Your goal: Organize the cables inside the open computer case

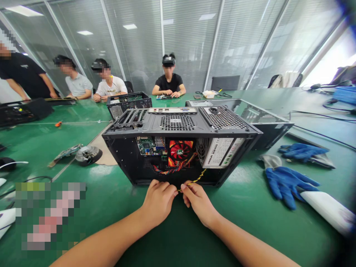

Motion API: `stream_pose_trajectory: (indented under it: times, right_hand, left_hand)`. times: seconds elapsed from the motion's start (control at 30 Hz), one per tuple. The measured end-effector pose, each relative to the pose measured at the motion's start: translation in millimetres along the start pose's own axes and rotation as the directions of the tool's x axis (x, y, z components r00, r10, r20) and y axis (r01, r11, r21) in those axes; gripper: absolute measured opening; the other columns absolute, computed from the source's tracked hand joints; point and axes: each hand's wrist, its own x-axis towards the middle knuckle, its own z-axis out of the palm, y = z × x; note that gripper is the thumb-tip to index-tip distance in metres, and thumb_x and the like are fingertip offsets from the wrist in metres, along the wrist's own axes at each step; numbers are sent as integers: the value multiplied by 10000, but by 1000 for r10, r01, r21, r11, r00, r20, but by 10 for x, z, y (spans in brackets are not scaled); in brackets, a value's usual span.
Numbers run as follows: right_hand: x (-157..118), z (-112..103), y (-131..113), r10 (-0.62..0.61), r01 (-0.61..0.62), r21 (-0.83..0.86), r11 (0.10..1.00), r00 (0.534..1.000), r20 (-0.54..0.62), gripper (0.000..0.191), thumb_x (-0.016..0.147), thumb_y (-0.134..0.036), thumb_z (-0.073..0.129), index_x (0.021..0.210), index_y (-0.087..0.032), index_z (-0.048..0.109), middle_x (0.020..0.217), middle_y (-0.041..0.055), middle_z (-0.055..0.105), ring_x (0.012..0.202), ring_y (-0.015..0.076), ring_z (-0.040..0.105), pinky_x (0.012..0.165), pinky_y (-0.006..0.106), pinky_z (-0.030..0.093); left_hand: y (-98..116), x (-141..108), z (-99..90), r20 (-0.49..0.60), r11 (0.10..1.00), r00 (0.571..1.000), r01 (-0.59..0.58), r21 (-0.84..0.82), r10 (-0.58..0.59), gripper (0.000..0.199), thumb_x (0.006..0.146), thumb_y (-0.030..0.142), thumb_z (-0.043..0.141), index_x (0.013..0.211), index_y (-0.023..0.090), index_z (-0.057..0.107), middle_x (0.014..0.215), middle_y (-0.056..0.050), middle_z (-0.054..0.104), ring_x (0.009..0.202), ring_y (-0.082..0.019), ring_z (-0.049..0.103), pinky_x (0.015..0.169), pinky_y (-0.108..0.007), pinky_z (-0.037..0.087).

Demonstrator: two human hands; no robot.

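An open black computer case (122,155) stands on the green table in front of me. Inside are a red fan (178,150), a motherboard (146,145) and a power supply (218,152) with a white label. From the power supply a twisted yellow-and-black cable (199,178) runs down to my hands. My left hand (160,200) is closed, pinching the cable at the case's lower front edge. Close beside it, my right hand (198,202) pinches the same cable between thumb and fingers. The cable's end is hidden by my fingers.
Blue work gloves (286,183) lie to the right, near a white object (329,209). On the left is a round metal-and-black part (88,155) on cardboard. Another open case (271,133) stands behind mine. Several people sit or stand across the table (116,237).
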Motion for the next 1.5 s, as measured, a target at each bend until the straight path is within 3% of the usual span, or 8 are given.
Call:
stream_pose_trajectory:
  times: [0.17, 0.67, 1.13, 1.5]
  right_hand:
    - [3, -3, 1, -4, 4, 9, 1000, 1000, 7, 477, 777, -660, 610, 727, -195, 521, 540, -63, 442, 447, 99, 425, 434, 231, 362]
    - [9, -26, 37, -32, 34, -74, 997, 999, 32, 418, 832, -594, 594, 710, -206, 493, 550, -61, 430, 469, 106, 420, 447, 237, 351]
    - [14, -6, 49, -23, 23, -5, 1000, 1000, -15, 498, 793, -674, 590, 692, -194, 503, 561, -51, 460, 473, 98, 440, 441, 225, 370]
    - [14, -23, 61, -46, 45, -70, 996, 999, -3, 452, 828, -625, 584, 738, -186, 529, 580, -48, 464, 489, 105, 449, 456, 236, 378]
  left_hand:
    - [2, -8, 3, -13, 1000, 1000, -3, -11, 3, 250, 979, 206, 424, 802, 193, 600, 692, -14, 600, 663, -169, 551, 693, -337, 354]
    - [-9, -7, 31, 97, 999, 994, 47, -27, -44, 200, 969, 180, 447, 825, 196, 584, 737, -3, 620, 696, -175, 573, 696, -334, 343]
    - [-15, -18, 22, 70, 994, 995, 74, -81, -68, 210, 973, 203, 447, 822, 194, 591, 743, -8, 609, 699, -171, 549, 714, -330, 348]
    - [-15, -1, 29, 133, 988, 986, 112, -106, -98, 213, 977, 191, 432, 833, 193, 590, 762, -10, 612, 700, -170, 545, 697, -313, 350]
